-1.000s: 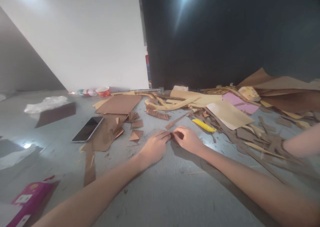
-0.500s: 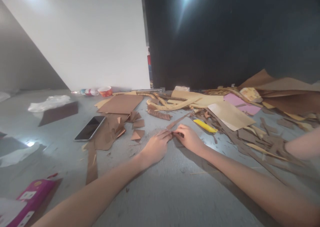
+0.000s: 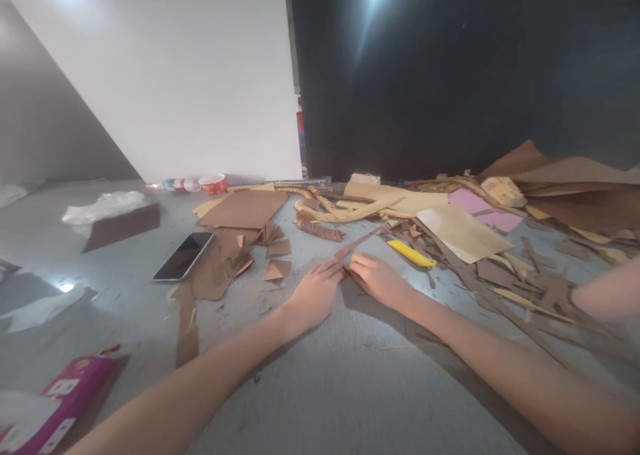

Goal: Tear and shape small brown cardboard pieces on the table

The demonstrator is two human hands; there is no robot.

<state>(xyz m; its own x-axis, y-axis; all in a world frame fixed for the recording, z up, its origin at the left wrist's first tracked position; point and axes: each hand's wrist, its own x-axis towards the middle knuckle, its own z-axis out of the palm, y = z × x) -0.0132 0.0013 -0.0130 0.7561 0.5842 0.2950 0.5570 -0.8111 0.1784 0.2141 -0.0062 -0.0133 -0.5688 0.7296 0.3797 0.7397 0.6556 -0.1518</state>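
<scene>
My left hand (image 3: 314, 293) and my right hand (image 3: 376, 278) meet fingertip to fingertip on the grey floor (image 3: 320, 388). Both pinch the near end of a thin brown cardboard strip (image 3: 356, 243) that runs away up and to the right. A yellow utility knife (image 3: 410, 253) lies just right of my right hand. Small brown cardboard triangles (image 3: 274, 269) lie left of my left hand.
A black phone (image 3: 184, 255) lies on brown cardboard (image 3: 220, 268) at the left. A heap of brown, tan and pink scraps (image 3: 480, 228) fills the right side. Another person's arm (image 3: 607, 293) enters at the right edge. A pink box (image 3: 65, 395) sits bottom left; white and black boards stand behind.
Both hands stay pinched on the strip and have shifted slightly away from me; the view has drifted a little.
</scene>
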